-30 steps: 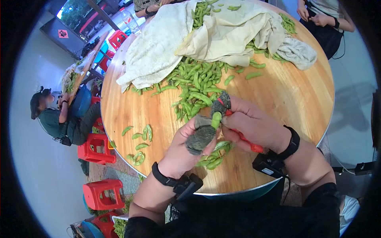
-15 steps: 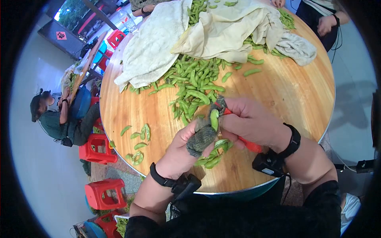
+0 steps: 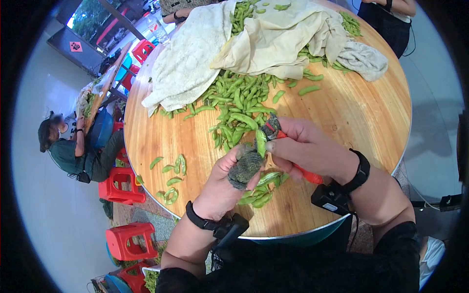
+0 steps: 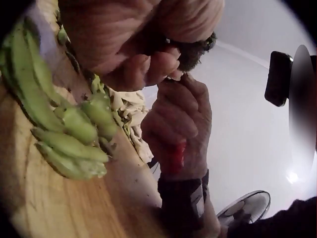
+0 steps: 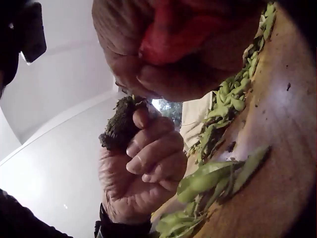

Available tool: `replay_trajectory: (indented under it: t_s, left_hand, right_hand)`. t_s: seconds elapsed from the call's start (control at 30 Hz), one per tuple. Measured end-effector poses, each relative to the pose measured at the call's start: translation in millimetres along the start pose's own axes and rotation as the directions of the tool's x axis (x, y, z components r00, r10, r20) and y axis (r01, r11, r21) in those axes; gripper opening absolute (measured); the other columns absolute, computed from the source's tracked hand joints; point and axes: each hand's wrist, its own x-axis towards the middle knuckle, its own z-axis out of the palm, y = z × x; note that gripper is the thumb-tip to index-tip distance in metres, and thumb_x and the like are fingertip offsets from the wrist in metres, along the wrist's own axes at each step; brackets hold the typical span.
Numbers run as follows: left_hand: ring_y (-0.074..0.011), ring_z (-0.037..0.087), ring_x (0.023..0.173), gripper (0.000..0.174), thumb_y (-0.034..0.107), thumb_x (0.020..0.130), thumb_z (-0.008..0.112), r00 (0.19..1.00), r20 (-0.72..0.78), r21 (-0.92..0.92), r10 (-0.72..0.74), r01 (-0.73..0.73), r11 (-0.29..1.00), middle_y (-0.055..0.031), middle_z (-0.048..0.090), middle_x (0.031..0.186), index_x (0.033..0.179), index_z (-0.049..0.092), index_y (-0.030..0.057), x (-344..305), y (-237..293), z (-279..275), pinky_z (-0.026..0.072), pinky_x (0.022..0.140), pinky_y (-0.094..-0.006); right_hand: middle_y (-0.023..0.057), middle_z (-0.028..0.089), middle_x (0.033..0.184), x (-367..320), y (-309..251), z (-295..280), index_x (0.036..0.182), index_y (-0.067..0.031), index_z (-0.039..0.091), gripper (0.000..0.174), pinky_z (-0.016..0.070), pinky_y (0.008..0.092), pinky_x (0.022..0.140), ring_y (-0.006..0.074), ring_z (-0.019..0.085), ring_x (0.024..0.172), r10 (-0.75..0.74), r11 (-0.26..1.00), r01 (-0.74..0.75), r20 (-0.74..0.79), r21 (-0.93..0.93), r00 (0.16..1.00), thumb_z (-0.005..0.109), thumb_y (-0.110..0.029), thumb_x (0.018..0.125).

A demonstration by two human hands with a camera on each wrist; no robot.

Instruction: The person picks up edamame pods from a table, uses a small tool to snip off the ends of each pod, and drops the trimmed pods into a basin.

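Near the table's front my left hand (image 3: 222, 183), dark cloth wrapped on its thumb, pinches a green soybean pod (image 3: 261, 142). Close against it, my right hand (image 3: 310, 149) has its fingers curled round a red-handled tool (image 3: 309, 176); the tool's working end is hidden. More dark wrapping (image 3: 270, 126) covers a right fingertip, right at the pod. In the right wrist view the red handle (image 5: 181, 34) lies within the curled fingers, and the left hand (image 5: 148, 163) shows curled fingers below. Beneath the hands lies a small group of pods (image 3: 264, 190).
A pile of pods (image 3: 242, 95) spreads from under pale cloths (image 3: 273, 46) on the round wooden table (image 3: 356, 112). A few pods (image 3: 171, 195) lie at left. Red stools (image 3: 129, 241) stand on the floor; a seated person (image 3: 73, 151) and others are around.
The pod has turned and shifted slightly between my hands, which stay together in nearly the same place. The standing person at the upper right has moved.
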Motion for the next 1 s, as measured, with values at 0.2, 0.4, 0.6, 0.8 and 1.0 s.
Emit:
replay_trajectory:
  t_s: [0.2,0.4,0.6,0.8,1.0]
  left_hand:
    - [-0.0116,0.043,0.053,0.008,0.010,0.089,0.053,0.999,0.039,0.067,0.018,-0.021,0.998,-0.0026,0.052,0.070,0.096,0.054,0.0058,0.5,-4.6,-0.6,0.0322,0.051,-0.0220]
    - [-0.0106,0.043,0.054,0.008,0.011,0.092,0.049,0.970,0.233,-0.271,-0.072,0.136,0.953,-0.0029,0.051,0.069,0.094,0.054,0.0057,-2.5,2.5,4.7,0.0331,0.051,-0.0213]
    - [-0.0021,0.047,0.065,0.005,0.004,0.086,0.058,0.971,-0.087,0.125,0.224,-0.213,0.969,0.0067,0.053,0.075,0.087,0.056,0.0083,6.2,-10.8,-1.4,0.0375,0.059,-0.0188]
    - [0.0002,0.046,0.067,0.004,0.008,0.086,0.060,0.999,0.012,0.204,0.051,-0.053,0.978,0.0083,0.054,0.076,0.087,0.057,0.0084,3.9,-0.4,-1.5,0.0371,0.058,-0.0172]
    - [-0.0029,0.048,0.059,0.002,0.011,0.091,0.053,0.978,0.132,0.217,-0.161,0.130,0.967,0.0047,0.055,0.071,0.089,0.054,0.0095,0.6,6.3,-6.3,0.0338,0.050,-0.0171]
  right_hand:
    - [-0.0024,0.049,0.058,-0.8,0.2,-0.5,0.076,-0.0065,0.049,0.013,0.0368,0.0191,0.040,0.0051,0.046,0.044,0.009,1.000,-0.009,-0.018,-0.008,1.000,0.048,-0.015,0.086]
    - [0.0003,0.048,0.056,-2.6,-4.5,3.9,0.073,-0.0051,0.050,0.017,0.0379,0.0209,0.039,0.0083,0.047,0.042,0.127,0.968,-0.126,0.011,0.219,0.992,0.049,-0.016,0.086]
    - [0.0067,0.052,0.055,1.4,5.7,-7.8,0.076,-0.0029,0.049,0.017,0.0429,0.0295,0.040,0.0182,0.053,0.042,-0.021,0.979,-0.011,-0.155,-0.202,0.988,0.051,-0.018,0.084]
    - [0.0220,0.054,0.061,-3.4,11.2,9.1,0.078,-0.0006,0.046,0.023,0.0444,0.0463,0.049,0.0389,0.057,0.057,-0.346,0.376,0.181,0.043,-0.909,0.937,0.057,-0.021,0.077]
    - [0.0168,0.054,0.058,4.2,8.0,-12.4,0.076,0.0000,0.050,0.020,0.0431,0.0359,0.042,0.0275,0.054,0.046,-0.205,0.740,0.228,0.111,-0.633,0.972,0.053,-0.020,0.081]
